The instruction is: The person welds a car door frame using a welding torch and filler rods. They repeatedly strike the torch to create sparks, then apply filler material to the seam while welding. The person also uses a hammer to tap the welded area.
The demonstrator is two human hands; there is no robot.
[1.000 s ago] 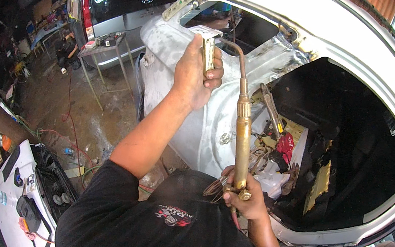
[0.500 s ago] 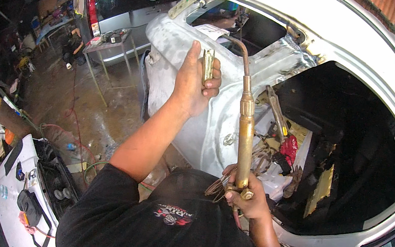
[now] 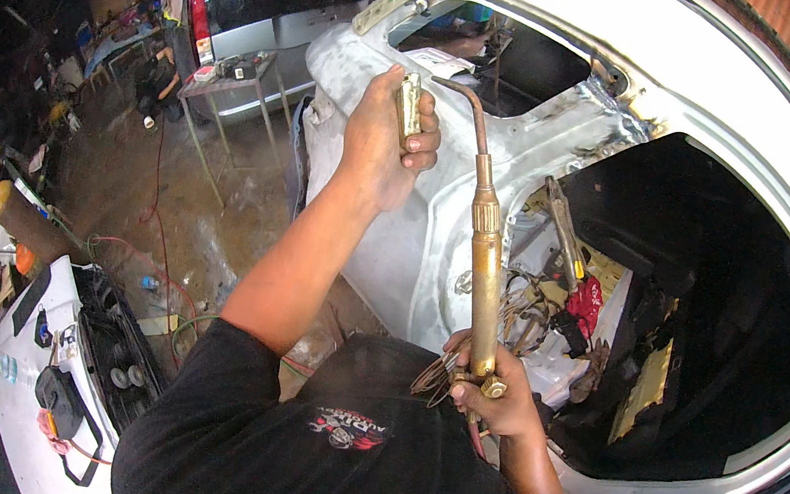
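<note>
My left hand [image 3: 385, 139] is raised, its fingers wrapped round a small gold-coloured lighter [image 3: 408, 112], with the thumb up beside its top end. Just right of the lighter, with a small gap, is the bent tip of a brass gas welding torch [image 3: 486, 270]. My right hand [image 3: 501, 393] grips this torch low on its handle, by the valve knob, and holds it upright. A loop of thin wire [image 3: 437, 379] sticks out by the same hand; how it is held is hidden. No flame shows at the tip.
Before me stands a white car body [image 3: 435, 253] with bare, sanded panels and open window frames. Tools, wires and a red bag [image 3: 586, 304] lie inside it. A metal table [image 3: 236, 83] and a grey vehicle [image 3: 273, 38] stand far left; a hose [image 3: 157, 214] crosses the floor.
My left hand has brought the lighter up level with the torch tip and tilted it. The torch has shifted slightly left at its upper end. The view has turned a little.
</note>
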